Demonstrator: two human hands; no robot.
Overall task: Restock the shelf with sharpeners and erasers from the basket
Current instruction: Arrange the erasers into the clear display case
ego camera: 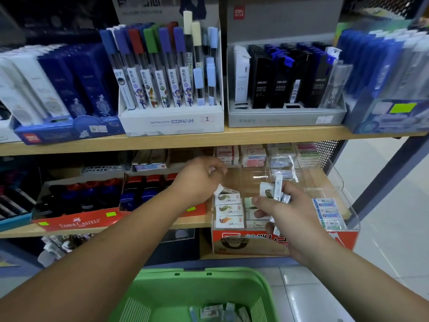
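My left hand (199,180) reaches over the left column of a clear acrylic eraser display (346,194) on the lower shelf and pinches a white eraser (219,189) at the top of a row of white erasers (229,210). My right hand (287,210) hovers over the middle of the display and grips a bundle of wrapped erasers (275,189). A green basket (192,296) sits below, with several erasers (218,312) at its bottom.
Blue-labelled erasers (327,212) fill the display's right column, and more eraser boxes (253,155) stand at its back. A red Faber-Castell tray (76,219) of ink bottles sits to the left. The upper shelf (209,138) carries boxes of pencil leads. Tiled floor lies at right.
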